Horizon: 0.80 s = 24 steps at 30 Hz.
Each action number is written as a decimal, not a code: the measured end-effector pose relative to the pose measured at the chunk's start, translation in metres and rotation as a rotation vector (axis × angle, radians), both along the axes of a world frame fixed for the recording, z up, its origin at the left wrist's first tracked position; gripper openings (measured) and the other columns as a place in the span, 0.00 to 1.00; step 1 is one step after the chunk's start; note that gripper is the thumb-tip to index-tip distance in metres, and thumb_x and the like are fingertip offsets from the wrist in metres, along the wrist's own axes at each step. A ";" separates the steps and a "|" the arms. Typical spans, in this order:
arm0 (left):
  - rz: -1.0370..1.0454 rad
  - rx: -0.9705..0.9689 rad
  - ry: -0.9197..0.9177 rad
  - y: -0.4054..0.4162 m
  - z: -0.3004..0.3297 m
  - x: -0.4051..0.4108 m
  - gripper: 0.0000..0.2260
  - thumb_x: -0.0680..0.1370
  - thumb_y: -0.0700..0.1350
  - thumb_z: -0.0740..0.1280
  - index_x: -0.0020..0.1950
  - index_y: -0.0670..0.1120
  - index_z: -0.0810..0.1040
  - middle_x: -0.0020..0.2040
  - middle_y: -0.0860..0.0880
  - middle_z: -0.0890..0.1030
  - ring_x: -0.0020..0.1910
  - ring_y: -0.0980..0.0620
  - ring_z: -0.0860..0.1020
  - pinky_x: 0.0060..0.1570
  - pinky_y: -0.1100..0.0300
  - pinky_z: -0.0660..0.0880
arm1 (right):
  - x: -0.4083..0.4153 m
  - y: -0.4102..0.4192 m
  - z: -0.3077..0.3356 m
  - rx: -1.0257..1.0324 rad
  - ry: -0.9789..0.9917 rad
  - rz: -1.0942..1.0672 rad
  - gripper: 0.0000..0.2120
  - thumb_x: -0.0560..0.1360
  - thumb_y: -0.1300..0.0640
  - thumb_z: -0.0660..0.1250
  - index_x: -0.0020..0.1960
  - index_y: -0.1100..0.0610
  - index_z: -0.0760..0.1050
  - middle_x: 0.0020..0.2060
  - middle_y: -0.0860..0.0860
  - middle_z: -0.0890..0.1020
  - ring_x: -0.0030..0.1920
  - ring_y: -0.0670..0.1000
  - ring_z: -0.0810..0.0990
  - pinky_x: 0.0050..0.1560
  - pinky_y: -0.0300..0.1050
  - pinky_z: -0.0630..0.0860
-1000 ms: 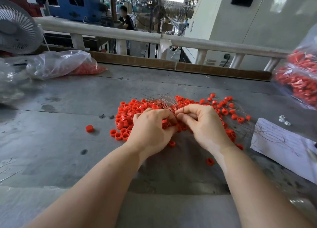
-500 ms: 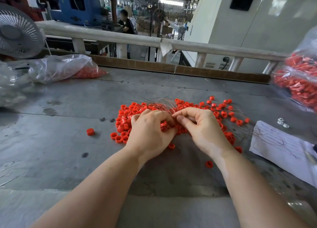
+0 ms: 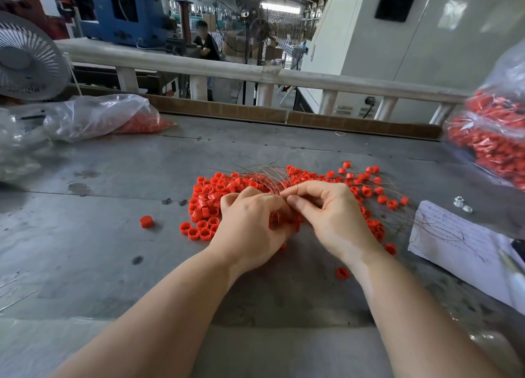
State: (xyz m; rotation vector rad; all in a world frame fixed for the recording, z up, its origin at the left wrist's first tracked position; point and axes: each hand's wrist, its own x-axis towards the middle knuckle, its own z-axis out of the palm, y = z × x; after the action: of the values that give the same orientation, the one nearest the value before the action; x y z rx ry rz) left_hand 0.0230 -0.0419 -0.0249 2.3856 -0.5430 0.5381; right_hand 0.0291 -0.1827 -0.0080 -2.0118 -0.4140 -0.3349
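So, the wide grey table (image 3: 113,235) gives room to spread the work out flat. A clear bag (image 3: 494,139) of spare caps sits at the right edge, stock parked out of the way, I'd say. The pile of red caps (image 3: 210,195) lies dead centre, close to both wrists. Over it the left hand (image 3: 250,230) curls round a bunch of thin wires (image 3: 264,178), steadying them. The right hand (image 3: 332,215) pinches one wire end between thumb and forefinger, likely for threading.

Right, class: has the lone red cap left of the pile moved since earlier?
No: the lone red cap lies just as far from the dark spot as before.
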 end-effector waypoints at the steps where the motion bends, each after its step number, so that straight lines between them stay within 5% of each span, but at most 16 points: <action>1: 0.003 0.007 -0.001 0.000 0.000 0.000 0.07 0.73 0.52 0.70 0.49 0.54 0.81 0.48 0.59 0.81 0.55 0.57 0.70 0.51 0.63 0.51 | 0.000 0.000 0.001 0.001 -0.003 0.002 0.12 0.74 0.65 0.68 0.40 0.49 0.81 0.38 0.45 0.84 0.42 0.43 0.81 0.47 0.36 0.77; 8: 0.026 0.025 0.008 0.000 -0.001 0.001 0.06 0.73 0.53 0.69 0.48 0.56 0.81 0.44 0.58 0.80 0.54 0.57 0.70 0.54 0.60 0.53 | -0.001 0.002 0.005 0.044 -0.058 0.003 0.12 0.74 0.64 0.69 0.40 0.46 0.81 0.34 0.41 0.83 0.38 0.37 0.79 0.39 0.27 0.70; 13: 0.042 0.012 -0.007 0.000 -0.004 0.003 0.04 0.72 0.52 0.70 0.45 0.55 0.82 0.39 0.59 0.74 0.53 0.56 0.70 0.52 0.61 0.52 | -0.001 -0.003 0.013 0.315 -0.147 -0.011 0.10 0.75 0.64 0.67 0.43 0.50 0.82 0.35 0.47 0.85 0.40 0.44 0.83 0.44 0.33 0.76; 17: 0.083 -0.045 -0.056 0.000 -0.002 0.003 0.03 0.72 0.50 0.71 0.43 0.53 0.82 0.40 0.59 0.78 0.52 0.56 0.71 0.53 0.62 0.53 | 0.000 -0.019 0.022 0.544 -0.350 -0.271 0.09 0.77 0.64 0.64 0.46 0.52 0.79 0.35 0.46 0.84 0.40 0.45 0.82 0.45 0.37 0.76; 20: 0.100 -0.262 -0.023 0.001 0.005 0.002 0.03 0.70 0.47 0.74 0.39 0.55 0.81 0.38 0.61 0.80 0.45 0.59 0.76 0.52 0.66 0.68 | -0.001 -0.026 0.023 0.358 -0.512 -0.439 0.09 0.78 0.64 0.62 0.52 0.55 0.79 0.37 0.47 0.82 0.41 0.42 0.81 0.46 0.33 0.74; 24: 0.063 -0.610 0.140 0.004 0.012 0.001 0.10 0.68 0.41 0.76 0.34 0.54 0.79 0.29 0.60 0.79 0.31 0.65 0.77 0.35 0.74 0.71 | -0.003 -0.014 0.015 0.028 -0.583 -0.382 0.12 0.77 0.67 0.61 0.57 0.59 0.78 0.38 0.50 0.77 0.39 0.44 0.76 0.45 0.32 0.71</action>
State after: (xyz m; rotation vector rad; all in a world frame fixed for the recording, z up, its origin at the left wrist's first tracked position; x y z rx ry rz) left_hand 0.0243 -0.0379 -0.0127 1.8414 -0.1988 0.4750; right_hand 0.0264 -0.1966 0.0066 -1.9357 -0.3720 -1.1712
